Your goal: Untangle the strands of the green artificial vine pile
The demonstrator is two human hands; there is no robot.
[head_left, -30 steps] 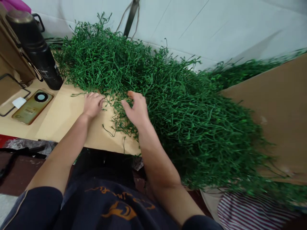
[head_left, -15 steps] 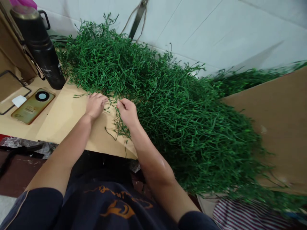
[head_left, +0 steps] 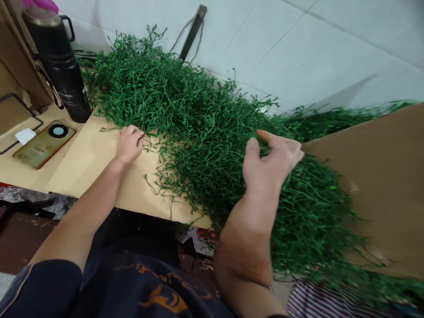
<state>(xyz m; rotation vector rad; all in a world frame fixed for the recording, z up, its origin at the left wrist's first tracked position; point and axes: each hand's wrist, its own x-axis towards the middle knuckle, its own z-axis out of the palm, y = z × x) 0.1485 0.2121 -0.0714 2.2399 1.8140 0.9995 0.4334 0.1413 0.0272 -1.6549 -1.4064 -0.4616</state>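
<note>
A long heap of thin green artificial stems [head_left: 205, 119] runs from the back left to the right. At its near left edge, my left hand [head_left: 130, 143] is closed with its fingers curled over the cardboard [head_left: 99, 163]; stem tips show beside it, but what it pinches is too small to make out. My right hand [head_left: 270, 159] is over the right part of the heap, thumb and fingers apart, with nothing seen in it. Several loose stems lie on the cardboard between the hands.
A black bottle [head_left: 62, 66] stands at the back left, with a phone [head_left: 44, 145] and a bent wire frame near it. A brown cardboard sheet [head_left: 380, 185] rises at the right. Striped cloth [head_left: 318, 300] lies below. A metal blade [head_left: 192, 37] leans on the tiled wall.
My right hand has moved right, from beside my left hand to over the heap, and its fingers have opened. My left hand has hardly moved.
</note>
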